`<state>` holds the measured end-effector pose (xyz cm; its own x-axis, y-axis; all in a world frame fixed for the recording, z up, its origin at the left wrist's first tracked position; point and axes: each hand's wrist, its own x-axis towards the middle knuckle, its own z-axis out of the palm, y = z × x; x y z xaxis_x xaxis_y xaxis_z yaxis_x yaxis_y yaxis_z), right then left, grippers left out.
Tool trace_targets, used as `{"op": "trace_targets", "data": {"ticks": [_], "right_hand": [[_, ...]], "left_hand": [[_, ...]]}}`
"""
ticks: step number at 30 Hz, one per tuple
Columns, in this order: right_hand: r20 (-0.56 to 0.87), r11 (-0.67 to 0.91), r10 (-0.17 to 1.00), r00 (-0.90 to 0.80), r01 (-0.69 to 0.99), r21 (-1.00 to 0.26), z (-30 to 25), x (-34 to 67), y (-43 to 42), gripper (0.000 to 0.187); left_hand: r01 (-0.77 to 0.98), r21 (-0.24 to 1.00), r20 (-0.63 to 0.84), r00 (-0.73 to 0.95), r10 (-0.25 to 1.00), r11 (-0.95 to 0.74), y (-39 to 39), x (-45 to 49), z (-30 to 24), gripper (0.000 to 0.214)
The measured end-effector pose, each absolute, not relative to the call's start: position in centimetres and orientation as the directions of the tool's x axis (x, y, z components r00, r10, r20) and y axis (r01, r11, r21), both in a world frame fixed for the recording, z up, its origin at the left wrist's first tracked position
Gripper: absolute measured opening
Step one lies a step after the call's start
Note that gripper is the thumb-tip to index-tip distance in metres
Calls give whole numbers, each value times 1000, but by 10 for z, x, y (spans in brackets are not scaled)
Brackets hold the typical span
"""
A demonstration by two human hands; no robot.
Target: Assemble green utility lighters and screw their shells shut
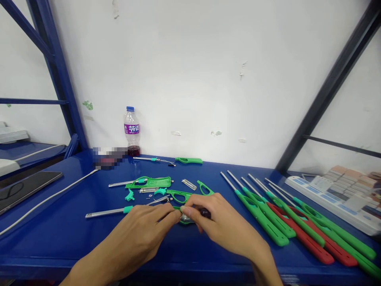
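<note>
My left hand [143,230] and my right hand [223,224] meet over a blue table [74,234], fingers pinched together on a small green lighter part [186,218] with a clear insert. The right hand also grips a dark tool handle [205,213]. Just behind the hands lie opened green lighter shells [149,182], a teal trigger piece [129,195], a metal nozzle tube with teal collar [107,213] and small metal bits. Exactly how the held part sits is hidden by my fingers.
A row of several assembled green and red long lighters [282,214] lies at the right. A drink bottle [131,131] stands by the wall, with another green lighter [189,160] near it. A white power strip [327,198], a white cable [44,198] and a tablet [24,186] flank the table.
</note>
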<state>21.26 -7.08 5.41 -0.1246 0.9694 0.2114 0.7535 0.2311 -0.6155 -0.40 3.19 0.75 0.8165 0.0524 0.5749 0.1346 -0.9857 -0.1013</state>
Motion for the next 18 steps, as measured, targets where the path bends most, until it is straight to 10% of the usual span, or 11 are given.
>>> {"op": "trace_targets", "data": {"ticks": [18], "right_hand": [[191,50,978,89,783,-620,56,228,-74,30]], "left_hand": [[631,14,307,736,603,-776,108,-43,20,38]]}}
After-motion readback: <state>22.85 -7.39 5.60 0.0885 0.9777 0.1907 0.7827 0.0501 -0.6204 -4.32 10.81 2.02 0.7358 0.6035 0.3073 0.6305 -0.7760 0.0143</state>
